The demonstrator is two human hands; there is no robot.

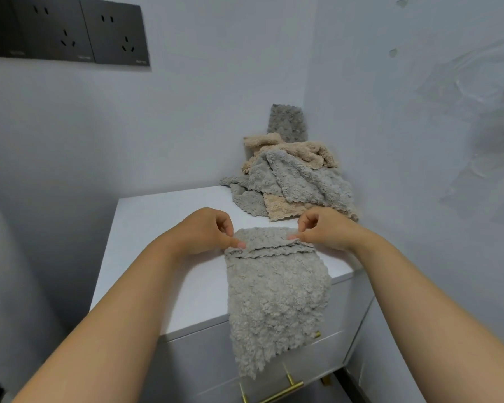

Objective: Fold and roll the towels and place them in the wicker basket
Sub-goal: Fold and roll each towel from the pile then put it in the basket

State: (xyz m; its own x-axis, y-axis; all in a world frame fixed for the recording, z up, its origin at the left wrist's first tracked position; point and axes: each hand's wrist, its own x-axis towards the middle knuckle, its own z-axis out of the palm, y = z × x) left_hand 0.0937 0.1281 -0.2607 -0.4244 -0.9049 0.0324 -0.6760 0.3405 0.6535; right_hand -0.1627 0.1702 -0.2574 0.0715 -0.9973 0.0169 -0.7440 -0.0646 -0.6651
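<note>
Brass handle [277, 394] sat on the drawer front at the bottom edge. White cabinet [157, 271] stood in a wall corner. Grey towel [277, 295] lay flat on the cabinet top, its near end hanging over the front edge and down past the drawer. Its far end was turned back toward the person in a short fold, scalloped hems stacked. Left hand [207, 231] pinched the fold's left end between thumb and forefinger, other fingers curled in. Right hand [323, 228] pinched the right end the same way. Both forearms were bare. Behind them a pile [291, 181] of loose grey and beige towels filled the back right corner of the top, near the grey towel, contact unclear. One more grey cloth [287, 123] stood upright against the wall behind the pile. Dark sockets [67, 30] were on the wall, upper left
</note>
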